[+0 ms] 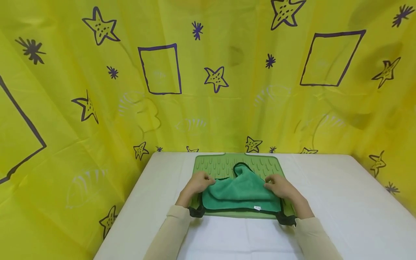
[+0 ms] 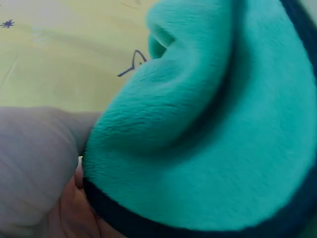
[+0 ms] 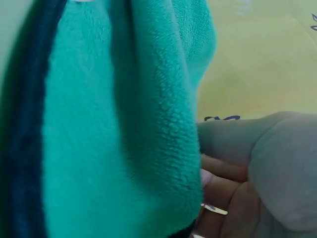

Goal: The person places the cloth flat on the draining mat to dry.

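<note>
A green plush cloth with dark edging lies folded and bunched over a light green ridged mat. A peak of it rises at the back, and a small white tag shows near its front edge. My left hand pinches the cloth's left side between thumb and fingers. At the opposite side, my right hand pinches it the same way. Both wrist views show the soft pile close up, with the left thumb and right fingers at the border; the cloth hides some fingertips.
Under the mat is a white table. A yellow curtain printed with stars and squares surrounds its back and sides. Dark straps sit by my wrists.
</note>
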`<action>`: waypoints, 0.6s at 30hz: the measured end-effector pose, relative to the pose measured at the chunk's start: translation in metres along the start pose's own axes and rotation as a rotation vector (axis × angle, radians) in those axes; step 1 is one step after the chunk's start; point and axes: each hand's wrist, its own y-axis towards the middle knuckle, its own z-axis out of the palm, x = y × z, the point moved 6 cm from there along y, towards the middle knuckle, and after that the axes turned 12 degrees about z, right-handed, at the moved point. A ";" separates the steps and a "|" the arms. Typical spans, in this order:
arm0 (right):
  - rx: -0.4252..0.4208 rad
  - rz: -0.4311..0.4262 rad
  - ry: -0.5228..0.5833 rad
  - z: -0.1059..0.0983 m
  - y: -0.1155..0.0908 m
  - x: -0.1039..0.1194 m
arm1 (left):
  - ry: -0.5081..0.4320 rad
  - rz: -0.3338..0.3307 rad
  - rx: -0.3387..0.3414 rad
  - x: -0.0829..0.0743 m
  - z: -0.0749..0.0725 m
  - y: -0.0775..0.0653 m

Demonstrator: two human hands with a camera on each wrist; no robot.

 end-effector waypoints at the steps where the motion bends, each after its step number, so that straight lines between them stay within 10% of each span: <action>1: 0.002 0.001 -0.007 0.000 0.001 0.000 | -0.002 0.010 0.013 -0.002 -0.001 0.001; 13: 0.092 0.091 0.151 -0.017 -0.009 -0.026 | -0.022 -0.003 -0.062 0.005 -0.030 -0.001; 18: 0.192 0.070 0.147 -0.017 -0.013 -0.028 | -0.030 -0.038 0.003 0.009 -0.033 -0.007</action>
